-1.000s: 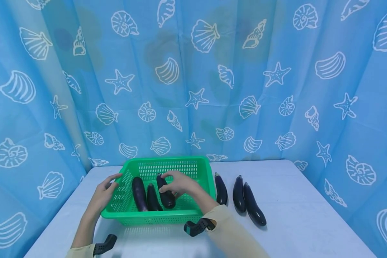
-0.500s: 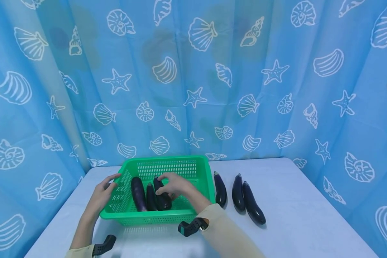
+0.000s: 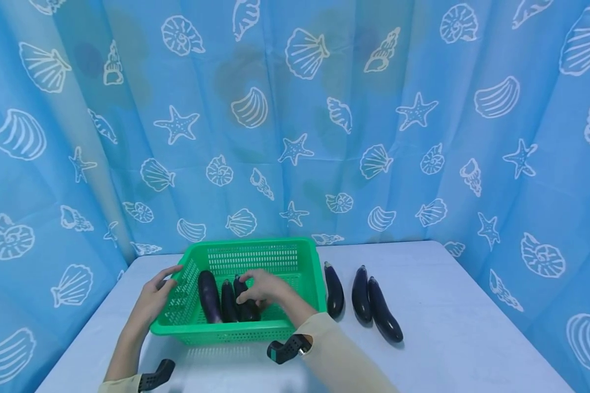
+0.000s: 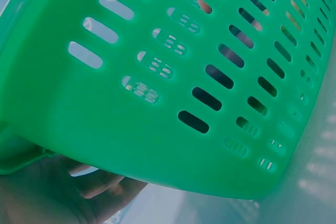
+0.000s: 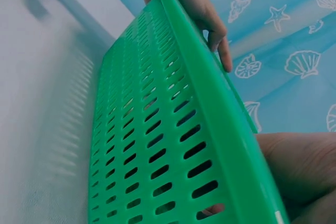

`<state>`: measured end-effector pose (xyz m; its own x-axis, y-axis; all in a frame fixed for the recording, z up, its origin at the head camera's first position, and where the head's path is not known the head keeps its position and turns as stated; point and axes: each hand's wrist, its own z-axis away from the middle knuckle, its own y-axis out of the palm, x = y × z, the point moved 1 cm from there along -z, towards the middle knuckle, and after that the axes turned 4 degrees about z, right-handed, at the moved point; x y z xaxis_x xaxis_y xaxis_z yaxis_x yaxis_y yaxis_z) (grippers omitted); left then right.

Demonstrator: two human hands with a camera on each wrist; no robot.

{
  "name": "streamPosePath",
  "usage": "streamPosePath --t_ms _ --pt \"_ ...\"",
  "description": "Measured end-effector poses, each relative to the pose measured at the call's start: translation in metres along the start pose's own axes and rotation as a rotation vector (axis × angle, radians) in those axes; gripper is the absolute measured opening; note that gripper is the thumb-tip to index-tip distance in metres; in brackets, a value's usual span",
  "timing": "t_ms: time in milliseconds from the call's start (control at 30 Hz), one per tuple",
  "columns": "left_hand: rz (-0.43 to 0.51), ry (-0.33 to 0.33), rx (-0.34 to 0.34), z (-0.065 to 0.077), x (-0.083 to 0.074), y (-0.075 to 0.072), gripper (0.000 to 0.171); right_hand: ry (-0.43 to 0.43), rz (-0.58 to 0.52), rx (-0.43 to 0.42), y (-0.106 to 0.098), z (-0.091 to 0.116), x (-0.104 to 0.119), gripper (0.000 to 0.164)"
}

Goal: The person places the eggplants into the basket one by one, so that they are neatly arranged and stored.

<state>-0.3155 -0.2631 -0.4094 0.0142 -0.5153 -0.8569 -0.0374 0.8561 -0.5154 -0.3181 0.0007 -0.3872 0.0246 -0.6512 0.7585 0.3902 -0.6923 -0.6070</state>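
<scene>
A green plastic basket [image 3: 216,329] with slotted walls sits on the table. Three dark purple eggplants lie side by side in it: the left eggplant [image 3: 209,297], the middle eggplant [image 3: 229,303] and the right eggplant [image 3: 248,310]. My right hand [image 3: 265,287] reaches in and grips the right one, thumb and fingers around its upper part. My left hand [image 3: 153,297] holds the basket's left rim; its fingers also show in the left wrist view. In the right wrist view the front wall [image 5: 152,119] hides the eggplants, and part of the right hand [image 5: 304,174] appears.
Right of the basket, three more eggplants lie on the white table [image 3: 437,305]: one eggplant [image 3: 334,292] close to the basket wall, then a pair, an eggplant [image 3: 361,297] touching a longer eggplant [image 3: 384,311]. A blue shell-print curtain [image 3: 295,136] surrounds the table.
My right hand has moved left with its eggplant, bringing it close against the middle one. The left hand stays at the rim. The view has shifted slightly.
</scene>
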Motion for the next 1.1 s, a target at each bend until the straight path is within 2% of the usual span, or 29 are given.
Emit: streamPosePath --t_ms 500,733,1100 --pt "0.001 -0.02 0.0 -0.0028 0.0015 0.0002 0.05 0.03 -0.021 0.018 0.004 0.0018 -0.0014 0.053" --pt "-0.003 -0.011 -0.004 -0.0019 0.002 0.0006 0.05 0.077 0.063 0.044 0.0025 0.0018 -0.0049 0.053" --pt "0.002 -0.016 0.005 -0.0011 0.0004 0.0007 0.05 0.076 0.011 0.081 -0.0026 0.008 -0.0057 0.056"
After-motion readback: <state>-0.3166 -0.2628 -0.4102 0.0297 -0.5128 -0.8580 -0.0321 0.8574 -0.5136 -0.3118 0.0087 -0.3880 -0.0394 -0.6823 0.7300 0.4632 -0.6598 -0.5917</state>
